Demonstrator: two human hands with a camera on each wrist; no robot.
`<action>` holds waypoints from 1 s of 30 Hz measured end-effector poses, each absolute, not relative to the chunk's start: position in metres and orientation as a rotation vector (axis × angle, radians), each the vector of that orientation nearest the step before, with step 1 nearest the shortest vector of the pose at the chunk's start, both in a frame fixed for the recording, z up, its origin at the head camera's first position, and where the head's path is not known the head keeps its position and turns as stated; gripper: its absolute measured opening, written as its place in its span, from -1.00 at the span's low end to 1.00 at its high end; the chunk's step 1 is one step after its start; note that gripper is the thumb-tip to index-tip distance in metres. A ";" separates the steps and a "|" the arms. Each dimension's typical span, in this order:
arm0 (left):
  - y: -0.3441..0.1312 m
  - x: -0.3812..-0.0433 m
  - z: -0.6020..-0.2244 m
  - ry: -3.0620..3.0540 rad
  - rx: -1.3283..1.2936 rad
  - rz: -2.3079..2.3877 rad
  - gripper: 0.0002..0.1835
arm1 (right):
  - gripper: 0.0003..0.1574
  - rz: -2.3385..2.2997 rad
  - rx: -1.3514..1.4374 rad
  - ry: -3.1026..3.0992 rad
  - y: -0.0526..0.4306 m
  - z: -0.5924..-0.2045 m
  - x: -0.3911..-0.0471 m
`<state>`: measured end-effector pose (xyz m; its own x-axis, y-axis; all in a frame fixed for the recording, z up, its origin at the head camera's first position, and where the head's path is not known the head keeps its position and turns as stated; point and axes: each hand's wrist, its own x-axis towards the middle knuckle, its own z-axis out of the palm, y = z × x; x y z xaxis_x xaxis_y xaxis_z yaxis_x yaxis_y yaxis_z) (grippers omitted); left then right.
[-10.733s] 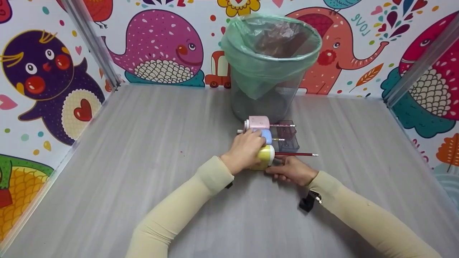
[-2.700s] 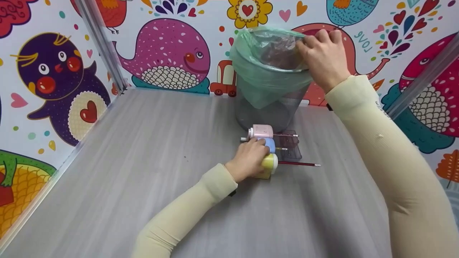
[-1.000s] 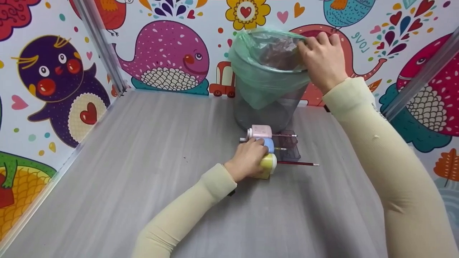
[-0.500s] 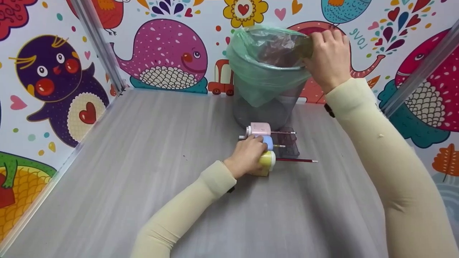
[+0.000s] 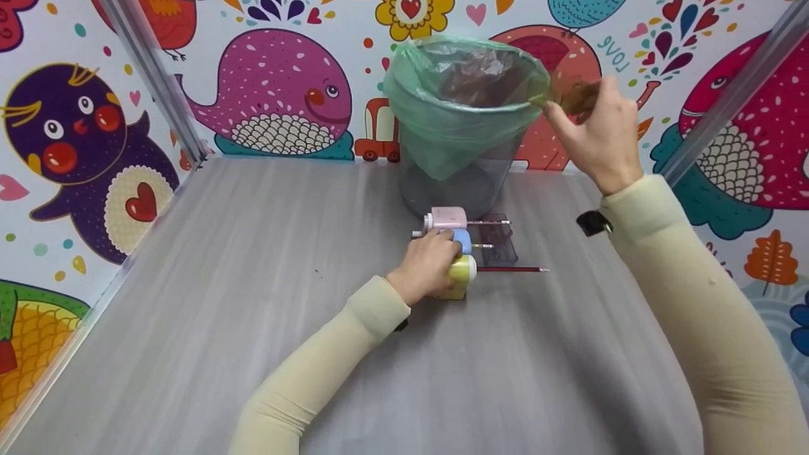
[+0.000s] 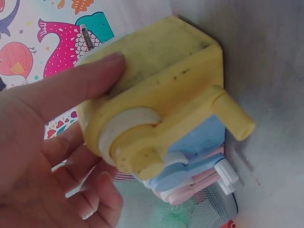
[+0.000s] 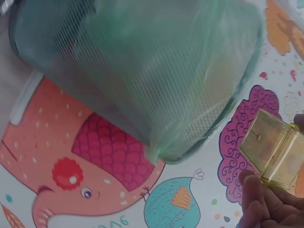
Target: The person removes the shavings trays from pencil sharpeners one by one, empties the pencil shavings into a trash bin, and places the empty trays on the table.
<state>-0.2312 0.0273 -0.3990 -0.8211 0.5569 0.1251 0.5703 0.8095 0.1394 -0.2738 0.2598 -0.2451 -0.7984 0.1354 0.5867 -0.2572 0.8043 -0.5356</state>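
Observation:
My left hand (image 5: pixel 425 265) grips a yellow crank pencil sharpener (image 5: pixel 463 272), thumb pressed on its side in the left wrist view. A red pencil (image 5: pixel 512 269) sticks out of it to the right. Beyond it stand a blue sharpener (image 5: pixel 463 240), partly behind my fingers, and a pink sharpener (image 5: pixel 447 217), each with a pencil in it. My right hand (image 5: pixel 600 139) is raised just right of the bin's rim, pinching a clear yellow shavings tray (image 7: pixel 268 142) between thumb and fingers. The inside of the tray looks see-through, with only faint specks.
A mesh bin (image 5: pixel 468 183) lined with a green plastic bag (image 5: pixel 442 136) stands against the back wall, behind the sharpeners. Dark clear trays (image 5: pixel 502 249) lie right of the blue and pink sharpeners. Patterned walls close in the grey table (image 5: pixel 253 253).
My right hand went from the yellow sharpener's base to the bin's rim, and has now drawn right and turned with the tray outside the bin. My left hand keeps its grip.

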 end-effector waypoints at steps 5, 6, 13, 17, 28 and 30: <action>0.026 -0.233 -0.400 -2.922 -0.894 -0.293 -0.61 | -0.40 0.989 0.075 -2.368 0.273 -0.269 -0.251; 0.026 -0.233 -0.399 -2.922 -0.894 -0.295 -0.61 | -0.42 1.010 0.072 -2.375 0.276 -0.274 -0.246; 0.026 -0.234 -0.393 -2.911 -0.930 -0.316 -0.59 | -0.44 1.032 0.142 -2.505 0.295 -0.314 -0.211; 0.026 -0.234 -0.390 -2.932 -0.918 -0.284 -0.59 | -0.48 1.068 0.231 -2.656 0.297 -0.329 -0.196; 0.029 -0.233 -0.395 -2.915 -0.956 -0.332 -0.61 | -0.38 0.912 0.419 -3.131 0.295 -0.363 -0.165; 0.028 -0.232 -0.397 -2.917 -0.946 -0.333 -0.62 | -0.36 0.834 0.406 -3.179 0.291 -0.372 -0.164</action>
<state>-0.2324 0.0279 -0.3969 -0.8105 0.5732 0.1206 0.5856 0.7888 0.1865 -0.1637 0.2915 -0.3723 -0.9558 -0.2761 -0.1009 -0.1910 0.8442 -0.5008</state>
